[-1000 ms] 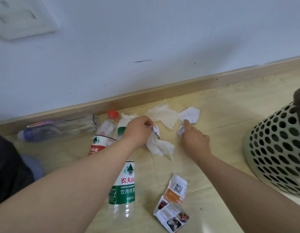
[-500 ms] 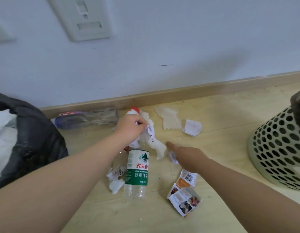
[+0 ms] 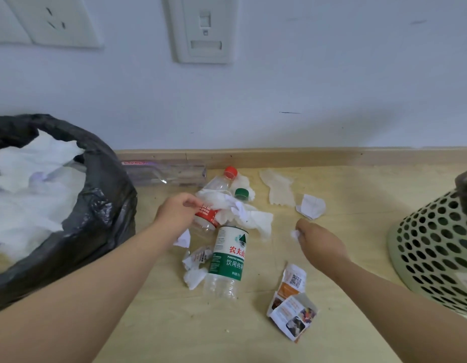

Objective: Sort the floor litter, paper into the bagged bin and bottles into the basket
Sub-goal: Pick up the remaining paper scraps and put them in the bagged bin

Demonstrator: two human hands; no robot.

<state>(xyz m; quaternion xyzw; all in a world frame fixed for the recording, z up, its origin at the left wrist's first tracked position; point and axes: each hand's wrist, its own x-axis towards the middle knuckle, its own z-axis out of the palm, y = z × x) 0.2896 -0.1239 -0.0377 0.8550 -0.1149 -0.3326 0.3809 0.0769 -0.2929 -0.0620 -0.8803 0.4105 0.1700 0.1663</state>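
Head view — your left hand (image 3: pixel 177 215) pinches the limp tissue wad (image 3: pixel 249 218), held over the red-capped bottle (image 3: pixel 219 182) near the bagged bin (image 3: pixel 106 203), while your right hand (image 3: pixel 322 243) seemingly curls round a small paper scrap (image 3: pixel 295 233) — feather-light, soft, tearable: bunch it mid-wad.

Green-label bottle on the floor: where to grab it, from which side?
Likely around the labelled middle of the green-label bottle, from above, fingers across its width. It lies flat, cap toward the wall; tissue covers its neck.
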